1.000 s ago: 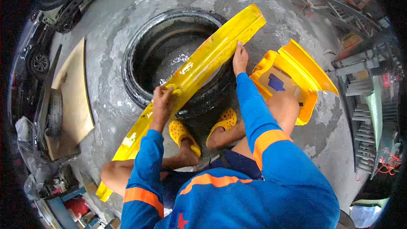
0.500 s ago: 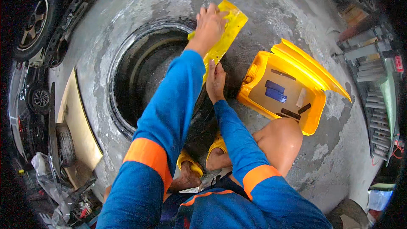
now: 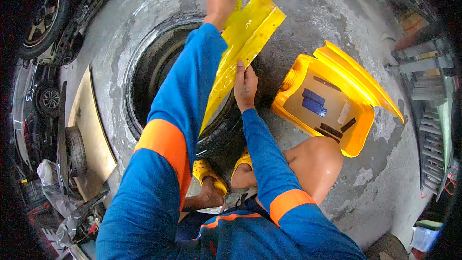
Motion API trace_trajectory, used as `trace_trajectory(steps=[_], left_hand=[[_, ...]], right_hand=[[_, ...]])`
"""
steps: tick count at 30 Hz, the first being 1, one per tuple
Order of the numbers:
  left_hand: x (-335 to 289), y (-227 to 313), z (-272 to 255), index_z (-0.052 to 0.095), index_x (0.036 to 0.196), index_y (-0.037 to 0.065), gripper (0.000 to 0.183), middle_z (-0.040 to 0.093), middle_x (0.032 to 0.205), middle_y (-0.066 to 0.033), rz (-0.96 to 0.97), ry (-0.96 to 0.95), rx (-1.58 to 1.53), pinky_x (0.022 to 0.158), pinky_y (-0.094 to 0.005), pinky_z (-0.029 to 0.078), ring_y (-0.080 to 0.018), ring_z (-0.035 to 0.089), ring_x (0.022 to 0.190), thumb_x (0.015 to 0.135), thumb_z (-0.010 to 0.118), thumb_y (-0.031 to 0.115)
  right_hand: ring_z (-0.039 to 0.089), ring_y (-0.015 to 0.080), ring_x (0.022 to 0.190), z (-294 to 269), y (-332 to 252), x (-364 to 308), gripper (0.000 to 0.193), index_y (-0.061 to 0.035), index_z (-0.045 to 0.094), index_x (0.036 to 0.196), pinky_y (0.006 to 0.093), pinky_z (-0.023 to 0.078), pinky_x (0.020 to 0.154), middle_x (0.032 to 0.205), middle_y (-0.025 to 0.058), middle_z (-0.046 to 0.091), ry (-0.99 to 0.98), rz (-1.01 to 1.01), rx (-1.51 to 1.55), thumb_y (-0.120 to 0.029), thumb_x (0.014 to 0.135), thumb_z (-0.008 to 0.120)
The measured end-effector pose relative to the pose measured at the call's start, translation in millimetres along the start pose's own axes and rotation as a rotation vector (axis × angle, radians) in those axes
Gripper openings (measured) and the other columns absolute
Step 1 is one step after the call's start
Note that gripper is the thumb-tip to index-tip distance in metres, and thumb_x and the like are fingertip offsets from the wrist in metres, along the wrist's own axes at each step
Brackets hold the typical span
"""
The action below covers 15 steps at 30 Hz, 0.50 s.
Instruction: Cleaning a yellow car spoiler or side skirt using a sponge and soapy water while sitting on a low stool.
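Observation:
A long, glossy yellow panel (image 3: 248, 31) with a folded edge is held slanting over a black tire (image 3: 211, 147) lying flat on the floor. My left hand (image 3: 221, 5) has its fingers curled at the panel's far left end, beside a small curved yellow part. Whether that part belongs to the panel is hard to make out. On the panel's right edge, nearer my body, my right hand (image 3: 245, 84) grips with the thumb on the upper face. Water gleams on the panel's surface.
To the right, a yellow tub-like shell (image 3: 356, 147) holds murky brown liquid, two blue blocks (image 3: 314, 103) and several dark strips. A car (image 3: 41, 101) stands at the left near a leaning board (image 3: 91, 135). Metal racks (image 3: 428, 115) line the right side. The concrete floor (image 3: 370, 197) is wet.
My left hand has slid from the panel's middle to its far left end. The panel has turned to show more of its broad face. My right hand keeps its hold on the edge.

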<state>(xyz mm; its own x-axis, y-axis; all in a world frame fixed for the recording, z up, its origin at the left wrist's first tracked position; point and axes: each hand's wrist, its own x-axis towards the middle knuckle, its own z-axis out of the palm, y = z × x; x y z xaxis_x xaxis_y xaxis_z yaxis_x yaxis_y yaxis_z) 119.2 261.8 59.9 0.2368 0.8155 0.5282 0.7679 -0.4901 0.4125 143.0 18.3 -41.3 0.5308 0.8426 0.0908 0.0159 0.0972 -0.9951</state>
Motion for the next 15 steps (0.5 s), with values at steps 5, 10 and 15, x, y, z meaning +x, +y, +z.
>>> trace_trajectory(steps=[5,10,15], left_hand=[[-32,65,-2,0.071,0.104,0.008,0.027,0.061,0.111,-0.0189,0.280,0.081,-0.091,0.091,-0.0505,0.051,-0.0393,0.060,0.101,0.080,0.078,0.016],[-61,73,20,0.074,0.109,0.011,0.028,0.060,0.116,-0.0183,0.255,0.014,-0.071,0.090,-0.0464,0.051,-0.0399,0.060,0.101,0.082,0.078,0.019],[-40,34,28,0.075,0.106,0.008,0.026,0.058,0.109,-0.0172,0.187,-0.005,-0.180,0.096,-0.0486,0.048,-0.0404,0.058,0.106,0.081,0.078,0.014]], right_hand=[[0.069,0.0339,0.076,-16,13,3,0.034,-0.0005,0.069,0.110,0.0408,0.053,0.070,0.091,0.0202,0.072,-0.027,-0.019,0.025,-0.031,0.103,0.056],[0.065,0.0125,0.077,-11,9,0,0.031,0.0010,0.068,0.114,0.0304,0.052,0.073,0.094,0.0087,0.075,0.006,0.023,0.281,-0.027,0.103,0.060],[0.064,0.0095,0.093,-9,-3,-8,0.022,0.0034,0.066,0.118,0.0267,0.051,0.084,0.109,0.0033,0.072,-0.155,0.114,0.274,-0.011,0.103,0.059]])
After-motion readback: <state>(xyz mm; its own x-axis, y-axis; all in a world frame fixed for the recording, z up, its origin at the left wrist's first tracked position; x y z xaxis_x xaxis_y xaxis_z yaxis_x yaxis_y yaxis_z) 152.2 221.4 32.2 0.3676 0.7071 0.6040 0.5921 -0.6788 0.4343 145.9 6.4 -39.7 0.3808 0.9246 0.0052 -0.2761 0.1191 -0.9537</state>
